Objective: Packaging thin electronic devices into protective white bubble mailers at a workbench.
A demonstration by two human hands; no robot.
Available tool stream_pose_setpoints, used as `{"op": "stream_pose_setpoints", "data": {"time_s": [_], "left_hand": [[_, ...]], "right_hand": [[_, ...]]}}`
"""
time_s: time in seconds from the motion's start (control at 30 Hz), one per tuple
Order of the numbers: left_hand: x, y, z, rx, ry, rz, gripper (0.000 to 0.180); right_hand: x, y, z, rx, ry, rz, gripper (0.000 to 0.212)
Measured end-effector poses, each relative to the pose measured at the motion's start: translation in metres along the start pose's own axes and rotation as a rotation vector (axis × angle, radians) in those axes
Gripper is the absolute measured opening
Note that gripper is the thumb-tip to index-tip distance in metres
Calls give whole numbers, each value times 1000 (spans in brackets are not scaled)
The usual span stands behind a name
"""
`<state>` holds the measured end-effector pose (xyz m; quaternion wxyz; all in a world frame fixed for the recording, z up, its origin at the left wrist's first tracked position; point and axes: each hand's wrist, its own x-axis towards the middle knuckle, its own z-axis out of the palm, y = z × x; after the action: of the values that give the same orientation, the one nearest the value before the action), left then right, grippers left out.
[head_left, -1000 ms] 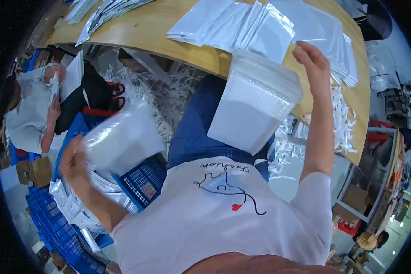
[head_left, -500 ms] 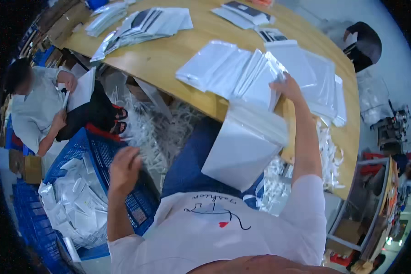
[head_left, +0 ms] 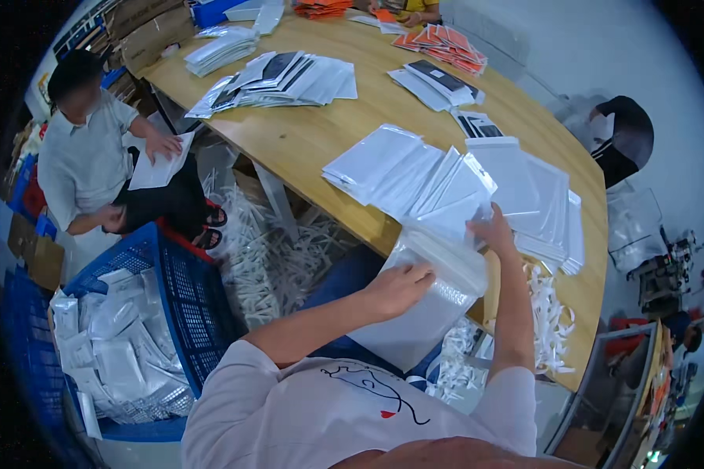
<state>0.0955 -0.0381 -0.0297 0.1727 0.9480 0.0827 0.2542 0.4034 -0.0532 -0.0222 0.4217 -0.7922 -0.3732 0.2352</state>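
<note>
A stack of white sleeves with clear plastic flaps and bubble lining (head_left: 403,332) lies across my lap, its upper end against the table edge. My left hand (head_left: 403,289) is over the flaps, fingers curled together; what they pinch, if anything, is hidden. At the table edge my right hand (head_left: 493,232) has its fingers closed on the near edge of a flat white packet (head_left: 465,187) in a fanned row. More white packets (head_left: 375,160) lie left of it. Beside my right hand is a stack of larger white plastic sleeves (head_left: 536,195).
A blue basket (head_left: 199,313) at my left holds many white packets. White strips (head_left: 551,320) are heaped by my right forearm, others (head_left: 262,250) on the floor. Across the table lie dark-and-white packets (head_left: 289,78) and orange ones (head_left: 446,48). A seated co-worker (head_left: 86,148) handles a white sheet.
My left hand has come from beside the basket to the flaps on my lap. My right hand stays at the fanned packets. The view has shifted, showing more of the table's far end.
</note>
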Motion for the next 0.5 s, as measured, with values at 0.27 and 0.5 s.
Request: {"op": "stream_pose_setpoints", "data": {"time_s": [0.27, 0.5], "left_hand": [[3, -10, 10, -92, -95, -122, 29], [4, -14, 8, -66, -15, -86, 15]], "right_hand": [[-12, -8, -49, 366, 187, -29, 28], [-121, -81, -121, 395, 598, -309, 34]]}}
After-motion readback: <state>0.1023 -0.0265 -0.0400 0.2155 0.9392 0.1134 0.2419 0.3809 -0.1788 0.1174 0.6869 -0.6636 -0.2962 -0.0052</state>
